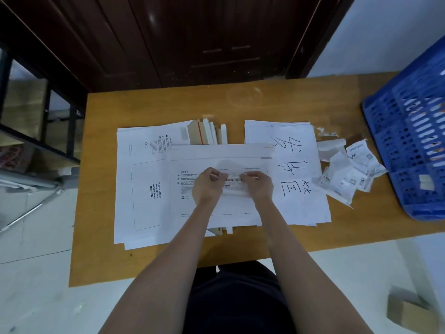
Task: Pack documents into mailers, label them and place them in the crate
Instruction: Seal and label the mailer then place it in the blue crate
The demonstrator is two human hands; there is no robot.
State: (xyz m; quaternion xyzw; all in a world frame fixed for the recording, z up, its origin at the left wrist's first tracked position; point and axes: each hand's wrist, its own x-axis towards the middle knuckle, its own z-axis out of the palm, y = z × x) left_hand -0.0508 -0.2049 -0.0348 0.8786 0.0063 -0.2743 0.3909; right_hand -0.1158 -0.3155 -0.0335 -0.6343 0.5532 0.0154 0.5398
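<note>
Centre of the frame: the left hand (207, 182) and right hand (258, 185) meet over a white mailer (216, 154) lying flat on the table (149, 102), each pinching one end of a barcode label (234, 181) held between them, just above the mailer's printed box. More mailers (142, 189) are stacked at centre left, a sheet with handwritten characters (301, 169) sits at centre right (its edge under the mailer), and peeled label scraps (349, 174) lie beside the blue crate (414, 131) at the right edge.

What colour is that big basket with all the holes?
Blue. The plastic crate with slotted walls stands at the table's right edge, clearest in the head view.
</note>
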